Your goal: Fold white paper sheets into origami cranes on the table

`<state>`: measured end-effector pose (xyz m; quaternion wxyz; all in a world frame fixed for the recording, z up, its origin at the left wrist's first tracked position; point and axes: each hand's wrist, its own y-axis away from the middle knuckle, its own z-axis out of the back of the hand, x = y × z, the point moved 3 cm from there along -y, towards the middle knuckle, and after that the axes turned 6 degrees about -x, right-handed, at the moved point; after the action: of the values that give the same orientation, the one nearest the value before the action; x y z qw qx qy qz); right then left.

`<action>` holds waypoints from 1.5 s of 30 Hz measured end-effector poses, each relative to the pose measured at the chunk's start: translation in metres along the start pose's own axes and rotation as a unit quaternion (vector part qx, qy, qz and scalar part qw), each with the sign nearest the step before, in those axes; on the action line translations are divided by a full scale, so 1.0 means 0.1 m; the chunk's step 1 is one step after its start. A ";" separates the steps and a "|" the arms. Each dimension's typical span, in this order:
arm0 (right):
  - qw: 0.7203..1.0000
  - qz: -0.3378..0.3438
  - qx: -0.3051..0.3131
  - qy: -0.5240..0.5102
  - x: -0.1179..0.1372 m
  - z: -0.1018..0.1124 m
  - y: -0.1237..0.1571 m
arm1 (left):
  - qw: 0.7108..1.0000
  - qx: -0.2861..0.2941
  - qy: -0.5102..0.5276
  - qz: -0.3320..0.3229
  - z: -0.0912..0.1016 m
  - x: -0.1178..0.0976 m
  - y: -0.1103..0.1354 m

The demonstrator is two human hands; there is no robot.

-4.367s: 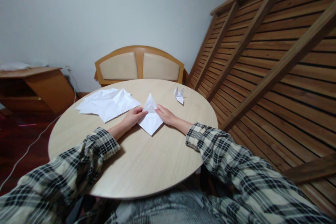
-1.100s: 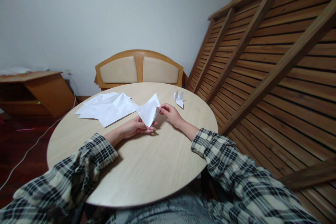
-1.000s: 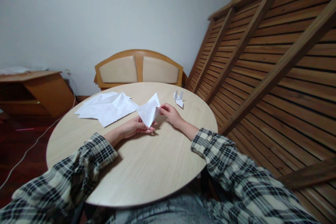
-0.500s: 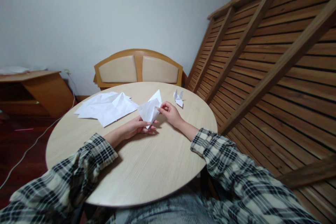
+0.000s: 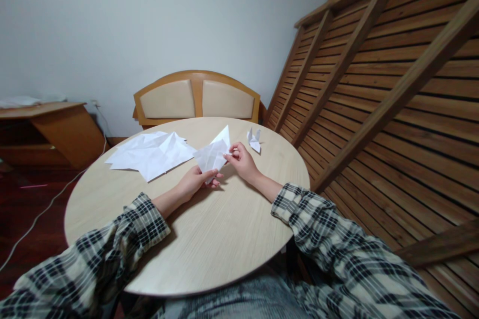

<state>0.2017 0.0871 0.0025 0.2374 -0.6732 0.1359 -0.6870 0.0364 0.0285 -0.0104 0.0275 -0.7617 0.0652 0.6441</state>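
A partly folded white sheet of paper (image 5: 212, 154) is held just above the table, with one pointed flap standing up at its far side. My left hand (image 5: 194, 181) grips its near corner, thumb on top and fingers underneath. My right hand (image 5: 241, 160) pinches the paper's right edge between thumb and forefinger. Beyond my right hand stands a small folded paper crane (image 5: 254, 140). To the left lies a loose stack of creased white paper sheets (image 5: 151, 153).
The round pale wooden table (image 5: 217, 239) has its near edge at my lap. A wooden headboard (image 5: 198, 94) with cream panels stands behind it. A slatted wooden panel (image 5: 374, 99) leans on the right. A low cabinet (image 5: 71, 129) and a white cable (image 5: 48, 204) are at left.
The near layer of the folded paper now lies flatter, and my left thumb has moved up onto it. My right hand keeps its pinch at nearly the same place.
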 end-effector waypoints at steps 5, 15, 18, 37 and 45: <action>1.000 0.001 -0.001 0.004 0.03 0.00 0.02 | 0.999 -0.002 -0.038 -0.033 -0.01 -0.04 0.02; 0.988 -0.087 -0.043 -0.120 -0.02 -0.08 0.04 | 0.995 -0.026 -0.076 -0.060 -0.03 -0.08 0.02; 0.984 -0.106 -0.050 -0.131 -0.03 -0.13 0.08 | 0.994 -0.022 -0.076 -0.072 -0.04 -0.09 0.02; 0.995 -0.095 0.016 -0.031 -0.02 -0.23 0.11 | 0.995 0.035 -0.091 -0.035 -0.05 -0.01 0.02; 0.994 -0.094 -0.031 -0.035 -0.04 -0.19 0.07 | 0.993 0.076 -0.088 -0.036 -0.06 0.01 0.01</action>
<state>0.1838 0.0809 -0.0058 0.1553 -0.7139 0.0848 -0.6775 0.0427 0.0263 -0.0104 0.1139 -0.6994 0.0834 0.7006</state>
